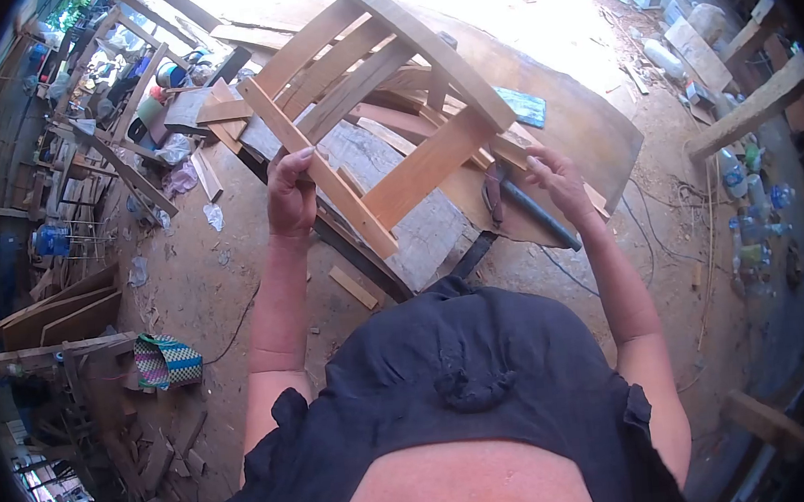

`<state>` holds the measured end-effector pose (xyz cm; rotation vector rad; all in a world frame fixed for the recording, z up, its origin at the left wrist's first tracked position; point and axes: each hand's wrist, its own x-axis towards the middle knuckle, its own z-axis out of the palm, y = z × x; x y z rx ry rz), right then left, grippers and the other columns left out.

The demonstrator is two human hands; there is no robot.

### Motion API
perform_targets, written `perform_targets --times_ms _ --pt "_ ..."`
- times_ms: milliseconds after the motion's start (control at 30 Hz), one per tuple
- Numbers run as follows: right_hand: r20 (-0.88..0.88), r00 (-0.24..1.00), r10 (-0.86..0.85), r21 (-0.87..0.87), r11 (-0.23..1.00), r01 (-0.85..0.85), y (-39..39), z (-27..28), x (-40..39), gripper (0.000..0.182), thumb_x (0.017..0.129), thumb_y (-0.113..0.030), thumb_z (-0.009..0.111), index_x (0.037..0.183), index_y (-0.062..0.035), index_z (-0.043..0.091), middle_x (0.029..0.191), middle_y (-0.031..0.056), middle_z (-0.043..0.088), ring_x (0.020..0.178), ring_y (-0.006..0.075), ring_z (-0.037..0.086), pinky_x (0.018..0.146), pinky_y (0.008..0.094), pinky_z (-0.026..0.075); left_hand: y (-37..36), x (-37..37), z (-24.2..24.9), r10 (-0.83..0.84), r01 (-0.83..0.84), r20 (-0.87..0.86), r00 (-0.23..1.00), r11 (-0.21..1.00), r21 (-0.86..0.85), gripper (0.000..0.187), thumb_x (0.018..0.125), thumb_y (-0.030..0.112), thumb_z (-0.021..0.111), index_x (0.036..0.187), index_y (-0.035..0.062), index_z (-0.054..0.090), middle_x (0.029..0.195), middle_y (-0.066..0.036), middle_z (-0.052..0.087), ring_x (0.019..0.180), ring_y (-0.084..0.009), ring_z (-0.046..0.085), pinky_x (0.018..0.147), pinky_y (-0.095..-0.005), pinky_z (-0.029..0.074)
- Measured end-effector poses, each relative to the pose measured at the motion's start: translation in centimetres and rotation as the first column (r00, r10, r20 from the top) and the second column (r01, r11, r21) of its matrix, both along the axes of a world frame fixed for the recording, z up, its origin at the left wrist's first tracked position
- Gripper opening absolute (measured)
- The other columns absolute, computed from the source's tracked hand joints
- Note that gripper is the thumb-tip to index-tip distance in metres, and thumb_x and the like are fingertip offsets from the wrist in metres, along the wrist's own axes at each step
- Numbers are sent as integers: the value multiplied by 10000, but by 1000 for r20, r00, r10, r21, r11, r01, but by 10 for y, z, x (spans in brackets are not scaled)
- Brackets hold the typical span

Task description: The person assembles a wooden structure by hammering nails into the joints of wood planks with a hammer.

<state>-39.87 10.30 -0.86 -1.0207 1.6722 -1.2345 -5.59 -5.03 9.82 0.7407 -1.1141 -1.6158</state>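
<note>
A slatted wooden frame is tilted above a worn grey workbench. Its two long rails are joined by several crosspieces, one wide and set apart from the rest. My left hand is closed around the nearer rail, with the thumb on top of the wood. Beside the farther rail's lower end, my right hand has its fingers loosely apart and holds nothing that I can see. Under the frame lie loose wooden pieces and, near my right hand, a dark tube.
A large brown sheet with a blue packet on it extends behind the bench. Timber and clutter fill the left side, with a woven basket low down. Thick wooden posts and plastic bottles stand at the right. A cable crosses the floor.
</note>
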Motion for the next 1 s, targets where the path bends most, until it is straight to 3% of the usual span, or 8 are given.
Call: perform_targets --times_ms 167,333,500,633,733,833,900,1000 --pt "341 926 164 -87 986 -143 -10 22 31 537 845 -167 616 1313 -19 399 982 78 576 832 110 570 720 231 473 1 7 -9 -48 51 68 997 998 -44 320 721 225 541 904 -36 557 735 -108 579 764 -215 568 913 -380 392" --pt "377 888 264 -175 961 -212 -26 5 54 852 707 -51 726 1405 -122 242 1204 88 478 1057 150 510 901 289 428 1 7 -19 -150 158 147 978 986 -46 391 682 275 534 899 -50 559 731 -104 576 763 -207 558 928 -356 391" --pt "323 921 218 -5 973 -229 -29 4 77 740 700 -53 732 1326 -100 340 1240 49 465 1169 151 410 981 303 343 -7 8 -27 -192 201 201 961 979 -30 408 647 304 543 858 -44 573 715 -96 570 749 -192 553 933 -343 386" --pt "349 927 133 47 986 -160 -32 -15 86 723 676 -70 750 1295 -122 380 1164 33 460 1058 147 440 920 292 395 -9 7 -34 -213 217 195 957 976 -1 411 626 312 556 840 -38 577 698 -76 558 736 -177 542 911 -331 386" --pt "173 973 154 47 985 -164 -32 -29 88 637 731 -101 717 1281 -141 399 1073 24 466 973 143 457 851 288 434 -14 7 -40 -212 223 229 950 974 -26 408 618 307 569 846 -30 578 694 -63 553 728 -168 536 874 -313 396" --pt "152 977 152 -28 988 -150 -35 -31 87 542 804 -99 650 1282 -132 396 1043 31 478 944 137 476 819 274 438 -12 4 -38 -197 198 233 952 980 18 408 614 297 579 861 -28 582 702 -60 557 738 -154 537 819 -289 416" --pt "392 919 33 87 994 -73 -36 -24 86 410 911 -213 530 1279 -101 387 1036 40 497 907 131 488 813 264 427 -15 6 -41 -198 201 239 951 980 12 409 612 291 584 869 -27 585 715 -59 563 740 -148 539 789 -279 423" --pt "205 974 94 64 992 -109 -36 -27 83 437 953 -364 424 1274 -71 376 1029 44 512 896 121 491 807 258 422 -15 6 -39 -194 196 243 950 980 17 415 609 282 593 885 -29 590 744 -59 576 745 -138 543 747 -265 429"
